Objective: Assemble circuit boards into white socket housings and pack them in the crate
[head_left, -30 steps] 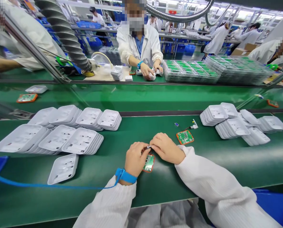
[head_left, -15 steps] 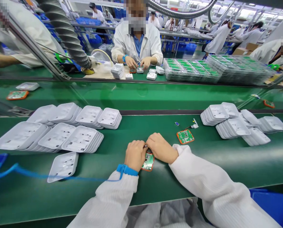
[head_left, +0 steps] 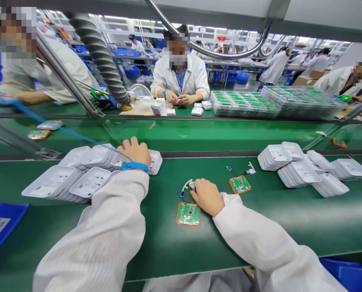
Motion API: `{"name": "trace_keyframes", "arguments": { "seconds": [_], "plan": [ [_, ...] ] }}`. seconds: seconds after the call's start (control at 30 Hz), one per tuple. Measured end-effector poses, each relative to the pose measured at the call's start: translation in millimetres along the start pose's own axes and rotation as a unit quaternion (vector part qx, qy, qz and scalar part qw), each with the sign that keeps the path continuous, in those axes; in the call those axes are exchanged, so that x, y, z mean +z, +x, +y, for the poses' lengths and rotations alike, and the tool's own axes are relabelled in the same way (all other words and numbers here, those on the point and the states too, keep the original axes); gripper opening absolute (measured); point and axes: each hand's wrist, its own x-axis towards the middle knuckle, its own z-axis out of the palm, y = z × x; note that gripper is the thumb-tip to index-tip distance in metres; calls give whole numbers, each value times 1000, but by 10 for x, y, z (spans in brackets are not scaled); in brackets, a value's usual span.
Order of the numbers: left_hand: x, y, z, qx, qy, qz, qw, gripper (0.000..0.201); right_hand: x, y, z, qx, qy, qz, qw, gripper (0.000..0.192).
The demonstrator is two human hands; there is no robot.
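Observation:
My left hand is over the back white plastic shells, fingers a little apart and bent forward, tips hidden; I see nothing held in it. A blue wrist strap with a cord is on that wrist. My right hand has its fingers closed on a small white part wired to a green circuit board with an orange edge. The board lies flat, just left of and below that hand. A thin white strip with a small blue piece curves out beside the fingers.
Stacked white shells stand at left, partly behind my left sleeve, with more shell stacks at right. Another orange-edged board and a small blue piece lie right of centre. Across the green belt, a co-worker handles parts.
My left hand has left the board and moved up and left to the shell stacks. My right hand stays near the board, which is now more uncovered. The view has tilted up slightly.

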Motion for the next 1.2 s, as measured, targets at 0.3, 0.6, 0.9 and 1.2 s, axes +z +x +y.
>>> {"name": "trace_keyframes", "arguments": {
  "seconds": [0.3,0.6,0.9,1.2],
  "plan": [
    [110,44,11,-3,-7,32,999,25,2,8,195,-115,282,41,952,8],
    [-39,-918,556,47,-236,13,970,25,-448,-259,127,-134,487,7,863,16],
    [49,-1547,868,-199,-768,-231,564,35,-300,-251,231,-116,203,92,968,11],
    [-59,-1628,800,-148,-773,-285,548,50,-232,-232,242,-172,100,87,976,8]
  ]
}}
